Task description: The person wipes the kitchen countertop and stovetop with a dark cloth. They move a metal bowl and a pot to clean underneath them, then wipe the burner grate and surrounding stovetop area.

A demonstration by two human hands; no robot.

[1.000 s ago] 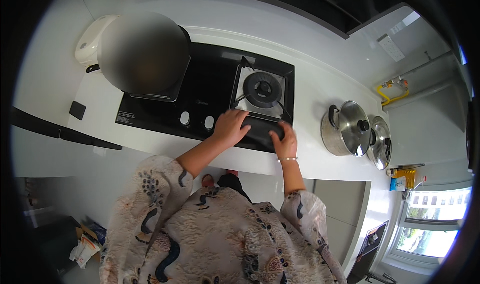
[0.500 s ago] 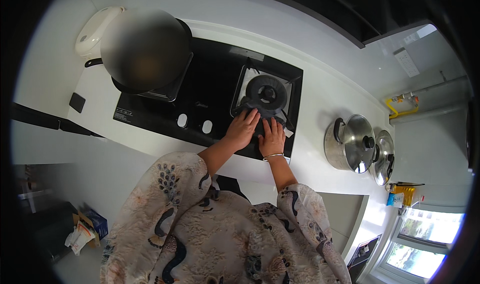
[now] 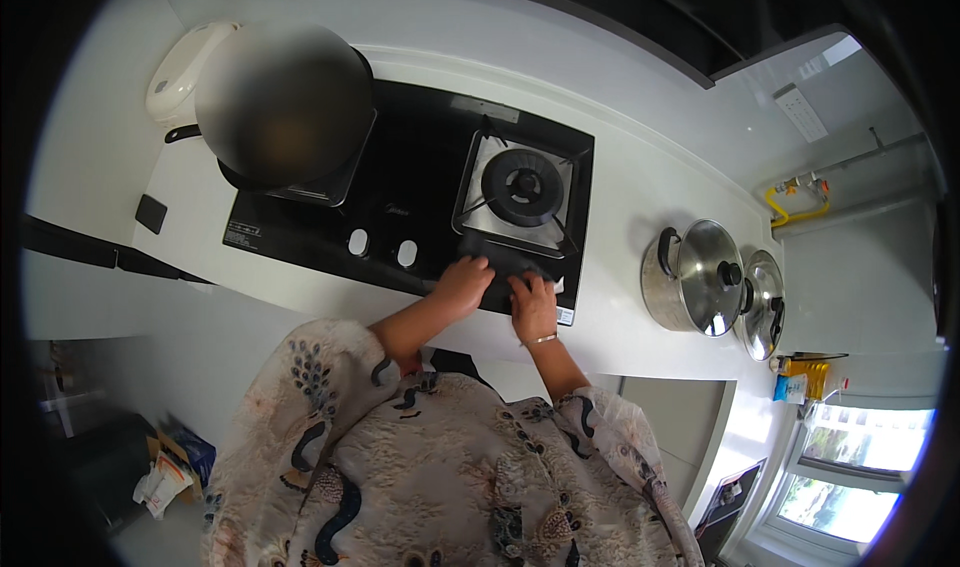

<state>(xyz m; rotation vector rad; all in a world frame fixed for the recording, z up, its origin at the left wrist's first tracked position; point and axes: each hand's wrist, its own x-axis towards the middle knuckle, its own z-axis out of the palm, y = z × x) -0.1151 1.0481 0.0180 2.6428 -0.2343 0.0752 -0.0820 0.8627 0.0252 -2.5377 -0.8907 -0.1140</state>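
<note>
In front of the right burner (image 3: pixel 524 186), both my hands hold a dark grey cloth (image 3: pixel 508 258), smeared by motion and hard to tell from the black glass under it. My left hand (image 3: pixel 463 285) is closed with its fingers curled at the cloth's left side. At the other side, the bent fingers of my right hand (image 3: pixel 534 305) grip its near edge; a bracelet circles that wrist. The burner is a black ring on a shiny square metal tray with thin black support arms. Two white knobs, one of them this oval knob (image 3: pixel 407 253), sit left of my hands on the black gas hob (image 3: pixel 400 182).
A dark wok (image 3: pixel 285 107), partly blurred, covers the left burner. Behind it stands a cream appliance (image 3: pixel 180 79). On the white counter to the right are a lidded steel pot (image 3: pixel 672 289) and a glass lid (image 3: pixel 766 312). A dark hood (image 3: pixel 600 12) overhangs the back.
Both hands have drawn back from the burner toward the hob's front edge, bringing the cloth along. Their fingers, flatter before, are now curled. The metal tray shows more fully.
</note>
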